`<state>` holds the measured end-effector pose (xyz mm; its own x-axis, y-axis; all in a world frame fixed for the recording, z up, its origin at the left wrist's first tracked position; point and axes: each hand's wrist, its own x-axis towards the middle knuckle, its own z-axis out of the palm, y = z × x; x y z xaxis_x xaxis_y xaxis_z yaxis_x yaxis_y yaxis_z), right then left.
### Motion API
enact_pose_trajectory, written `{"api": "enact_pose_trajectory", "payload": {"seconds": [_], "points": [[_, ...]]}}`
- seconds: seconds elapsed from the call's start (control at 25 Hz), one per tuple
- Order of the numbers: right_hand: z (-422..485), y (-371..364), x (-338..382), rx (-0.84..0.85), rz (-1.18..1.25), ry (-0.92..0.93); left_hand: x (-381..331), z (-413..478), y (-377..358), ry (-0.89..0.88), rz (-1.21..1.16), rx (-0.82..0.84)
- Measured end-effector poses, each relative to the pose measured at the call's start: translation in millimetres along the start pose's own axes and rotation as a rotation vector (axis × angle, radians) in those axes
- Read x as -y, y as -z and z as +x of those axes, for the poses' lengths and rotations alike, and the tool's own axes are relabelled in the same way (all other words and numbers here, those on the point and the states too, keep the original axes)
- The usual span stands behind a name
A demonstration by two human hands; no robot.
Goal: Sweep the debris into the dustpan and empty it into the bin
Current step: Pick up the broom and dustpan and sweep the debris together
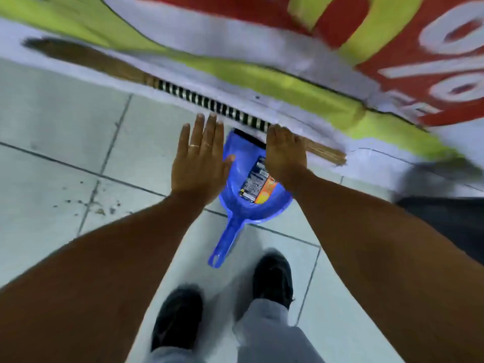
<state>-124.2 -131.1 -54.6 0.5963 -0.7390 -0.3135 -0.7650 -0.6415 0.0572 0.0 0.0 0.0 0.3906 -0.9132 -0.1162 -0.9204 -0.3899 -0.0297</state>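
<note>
Above dustpan [243,195] — hands; broom [207,103] beside banner [262,82].

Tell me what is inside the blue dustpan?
Inside the blue dustpan only a printed label shows; no debris. Both hands, left hand and right hand, cover parts of it.

Your dustpan [251,189] lies on the tiled floor [65,132] at twelve o'clock from your shoes [272,279], handle toward you. The broom [199,100] lies beyond it, along the banner [262,48], running ten to two o'clock. Debris [97,205] sits at nine o'clock of the dustpan.
</note>
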Motion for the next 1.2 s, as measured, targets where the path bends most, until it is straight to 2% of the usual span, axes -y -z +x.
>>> {"api": "enact_pose_trajectory", "payload": {"seconds": [0.08,0.2,0.36,0.4,0.52,0.6,0.68,0.84,0.88,1.0,1.12,1.2], "points": [[28.3,-25.9,6.7,0.004,-0.014,0.046,3.8,10.4,-34.2,-0.026,-0.022,0.043],[62.5,-52.9,14.8,-0.009,-0.091,0.008,8.9,9.0,-78.4,-0.016,-0.009,0.057],[70.4,-39.1,16.4,-0.008,-0.171,0.074,15.8,-10.3,-75.0,0.031,-0.031,0.137],[61.0,-30.5,16.3,0.004,-0.113,0.130,19.1,-18.4,-62.7,0.043,-0.035,0.170],[16.2,7.6,18.1,-0.114,-0.015,0.268,28.9,-49.0,-17.7,0.110,-0.086,0.209],[-20.1,40.5,19.0,-0.014,0.026,0.310,33.2,-75.8,26.8,0.170,-0.108,0.253],[-67.0,84.3,24.2,0.234,0.061,0.249,38.1,-103.8,73.1,0.200,-0.132,0.262],[-158.3,141.2,56.1,0.443,0.045,0.227,51.0,-145.7,151.2,0.195,-0.119,0.299],[-178.7,156.1,65.5,0.448,0.051,0.211,57.2,-154.9,169.9,0.186,-0.113,0.305],[-240.1,179.0,80.5,0.242,0.034,0.198,72.5,-175.0,210.9,0.146,-0.080,0.270],[-278.5,206.6,75.6,0.386,0.170,0.093,81.6,-188.2,241.0,0.147,-0.091,0.244],[-287.6,217.9,68.9,0.343,0.270,-0.055,82.5,-200.3,247.7,0.146,-0.122,0.236]]}}
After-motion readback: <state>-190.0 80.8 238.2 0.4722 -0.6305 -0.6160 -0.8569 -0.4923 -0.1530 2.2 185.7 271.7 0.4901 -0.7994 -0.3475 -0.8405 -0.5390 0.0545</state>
